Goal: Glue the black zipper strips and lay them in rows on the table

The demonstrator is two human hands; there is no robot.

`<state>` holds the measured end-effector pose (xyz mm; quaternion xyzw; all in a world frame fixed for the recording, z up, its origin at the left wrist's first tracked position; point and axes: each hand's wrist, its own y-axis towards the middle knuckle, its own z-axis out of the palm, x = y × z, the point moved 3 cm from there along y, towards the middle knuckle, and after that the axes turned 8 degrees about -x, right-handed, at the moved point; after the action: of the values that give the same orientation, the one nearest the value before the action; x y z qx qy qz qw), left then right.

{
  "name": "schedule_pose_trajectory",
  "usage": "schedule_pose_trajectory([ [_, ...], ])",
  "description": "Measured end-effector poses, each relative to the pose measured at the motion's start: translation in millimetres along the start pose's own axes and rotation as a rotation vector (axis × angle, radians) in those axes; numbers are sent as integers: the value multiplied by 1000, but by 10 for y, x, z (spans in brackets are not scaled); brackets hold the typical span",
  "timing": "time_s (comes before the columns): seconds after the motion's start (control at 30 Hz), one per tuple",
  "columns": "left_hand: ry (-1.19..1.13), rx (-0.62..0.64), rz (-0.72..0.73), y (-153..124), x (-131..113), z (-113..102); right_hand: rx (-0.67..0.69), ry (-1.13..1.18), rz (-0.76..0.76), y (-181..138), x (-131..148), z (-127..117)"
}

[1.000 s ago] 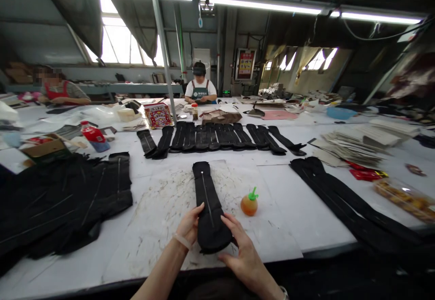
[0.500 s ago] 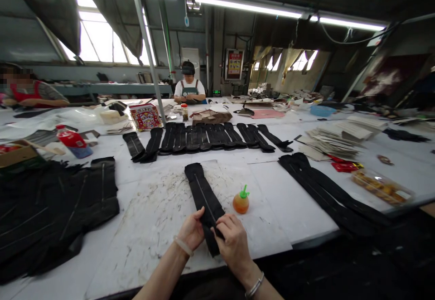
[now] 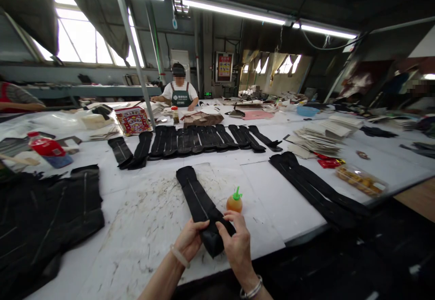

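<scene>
Worktop (image 3: 299,195): white, smooth, ran nearly full width. 1 slim metal pole (image 3: 131,41) stood up across the bkgd, cutting the view L of centre. 1 co-worker (image 3: 180,95) in dark apron at far side.

Near L: big heap of black cloth-like pieces (image 3: 50,218), frayed edges, pale lines on several; count unclear. Centre: 1 thin white sheet (image 3: 142,223), scattered w/ dark marks. Beyond it, row of black strips (image 3: 193,140), 10+, side by side, some overlapping; exact no. unclear. To R, at least 2 long black strips (image 3: 316,191), lying slantwise. Behind those, untidy stack of flat pale sheets (image 3: 316,137), too many to count.

Held piece: 1 black strip (image 3: 195,195), narrow-waisted, pale line lengthwise, above the white sheet, near end bent. L hand (image 3: 190,241) clamped on its L edge, thumb on top; R hand (image 3: 238,241) w/ thumb & fingers at near R part, whether pinched can't tell. Hands close, not together.

Smaller: 1 red patterned box (image 3: 133,121); 1 clear tray (image 3: 362,181) w/ brownish lumps; 1 red-and-blue bottle (image 3: 49,150), tilted; 1 round orange squeeze bottle (image 3: 234,204), green spout, upright just beyond R fingertips, closest obstacle; 1 red-lidded jar (image 3: 175,115).
</scene>
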<state>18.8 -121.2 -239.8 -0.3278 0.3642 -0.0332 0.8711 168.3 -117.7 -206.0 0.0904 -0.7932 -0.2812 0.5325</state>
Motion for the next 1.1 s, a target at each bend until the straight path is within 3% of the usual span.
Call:
schedule_pose_trajectory([
  [0.13, -63, 23, -48, 26, 4, 126, -168, 90, 217, -134, -92, -249],
  [0.23, -89, 1, -55, 44, 21, 207, -196, 89, 311, -252, -183, -240],
  [0.5, -138, -37, -6, 61, 200, 312, -292, 94, 375, -171, -386, 142],
  [0.6, -131, -43, 34, 55, 245, 277, -271, 42, 250, -125, -352, 153],
  [0.77, -74, 8, 118, 20, 202, 199, -52, -133, -211, -154, -175, 74],
  [0.87, -19, -9, 164, 2, 150, 127, 134, -129, -391, -153, -76, 47],
  [0.93, 17, -9, 172, -16, 123, 82, 300, -77, -380, -99, -29, 50],
  [1.1, 92, 29, 183, -127, 72, 38, 650, 123, -84, 205, 17, 117],
])
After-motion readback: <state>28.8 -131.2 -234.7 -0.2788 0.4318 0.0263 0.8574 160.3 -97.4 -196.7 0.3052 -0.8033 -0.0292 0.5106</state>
